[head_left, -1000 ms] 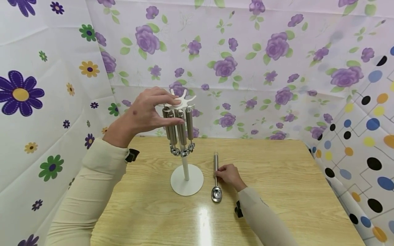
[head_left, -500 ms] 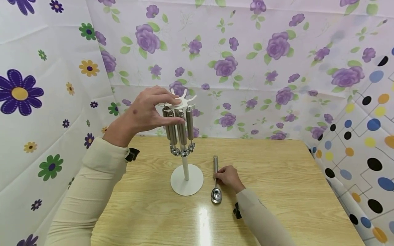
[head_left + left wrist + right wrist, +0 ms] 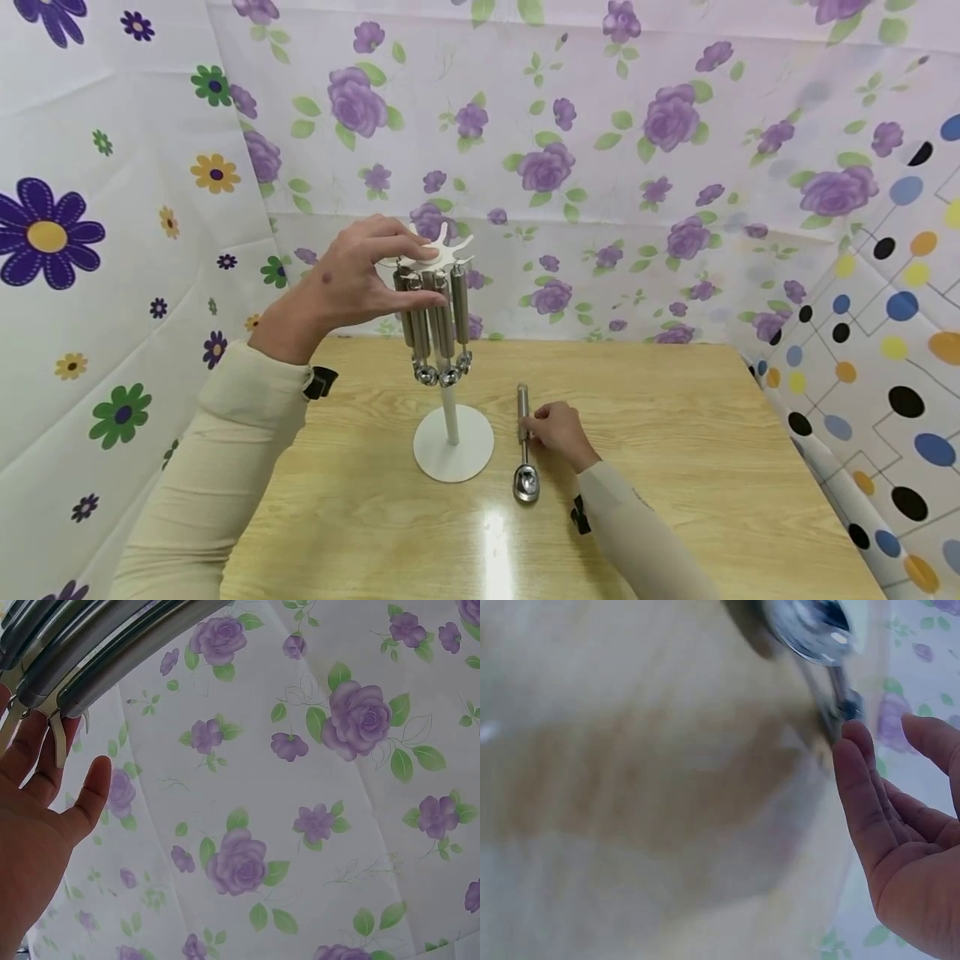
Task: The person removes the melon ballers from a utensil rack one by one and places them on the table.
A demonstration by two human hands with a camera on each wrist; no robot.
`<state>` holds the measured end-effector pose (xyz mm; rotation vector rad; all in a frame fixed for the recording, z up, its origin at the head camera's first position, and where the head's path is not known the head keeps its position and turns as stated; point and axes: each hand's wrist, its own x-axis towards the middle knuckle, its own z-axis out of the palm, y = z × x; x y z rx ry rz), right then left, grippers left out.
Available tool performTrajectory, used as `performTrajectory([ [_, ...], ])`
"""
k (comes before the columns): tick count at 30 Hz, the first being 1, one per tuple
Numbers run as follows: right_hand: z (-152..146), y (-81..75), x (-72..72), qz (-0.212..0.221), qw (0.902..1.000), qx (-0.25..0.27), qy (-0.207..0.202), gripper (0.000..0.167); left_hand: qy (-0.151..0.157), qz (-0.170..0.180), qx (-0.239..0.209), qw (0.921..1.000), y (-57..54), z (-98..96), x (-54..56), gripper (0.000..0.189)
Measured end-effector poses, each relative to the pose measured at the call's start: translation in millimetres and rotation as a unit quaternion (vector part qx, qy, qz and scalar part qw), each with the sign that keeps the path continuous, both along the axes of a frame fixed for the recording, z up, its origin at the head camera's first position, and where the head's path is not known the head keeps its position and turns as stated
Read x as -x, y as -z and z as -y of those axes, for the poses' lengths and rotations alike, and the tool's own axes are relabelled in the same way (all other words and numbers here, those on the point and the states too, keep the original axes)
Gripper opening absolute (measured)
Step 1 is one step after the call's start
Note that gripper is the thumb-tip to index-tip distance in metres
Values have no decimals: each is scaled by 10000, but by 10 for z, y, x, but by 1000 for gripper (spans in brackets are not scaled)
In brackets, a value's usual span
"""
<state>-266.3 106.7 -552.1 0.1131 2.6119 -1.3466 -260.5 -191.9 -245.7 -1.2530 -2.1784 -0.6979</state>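
A white stand (image 3: 453, 425) with a round base and splayed top hooks (image 3: 459, 247) carries several metal utensils (image 3: 442, 329), hung by their handles. My left hand (image 3: 360, 271) rests on its top, fingers over the hook plate and thumb stretched in front of the handles. In the left wrist view the thumb (image 3: 91, 791) stands apart from the hooks. To the right of the base, a metal ice cream scoop (image 3: 527, 483) lies lengthwise on the table, bowl toward me. My right hand (image 3: 561, 433) has its fingertips at the handle; in the right wrist view thumb and fingers (image 3: 862, 802) are spread apart.
The wooden table (image 3: 660, 433) reaches back to a floral cloth (image 3: 555, 167). Patterned cloths also hang along its left and right sides. Light glares off the tabletop near me.
The scoop has slid slightly toward me along the table, with my right hand staying beside its handle. My left hand has kept its place on the stand. The head view has shifted a little.
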Motion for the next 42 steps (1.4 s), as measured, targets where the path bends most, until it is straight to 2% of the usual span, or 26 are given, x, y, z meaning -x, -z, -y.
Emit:
performTrajectory([
  [5, -113, -173, 31, -286, 9990, -237, -241, 45, 2, 47, 27, 10000, 15, 13, -12, 45],
  [11, -240, -390, 60, -381, 9985, -300, -258, 49, -5, 216, 114, 9997, -3, 17, -19, 46],
  [15, -293, -535, 77, -542, 9972, -316, -417, 50, -37, 249, 229, 9994, -16, 24, -23, 47],
  [21, -321, -809, 96, -693, 9945, -16, -789, 50, -139, 430, 369, 9983, -43, 36, -39, 45],
  [32, -181, -1354, 97, -850, 9871, 677, -1177, 46, -166, 60, 466, 9988, -101, 23, -20, 42],
  [42, -62, -1739, 108, -1165, 9721, 1362, -1516, 43, -204, 388, 539, 9976, -115, 17, -37, 38],
])
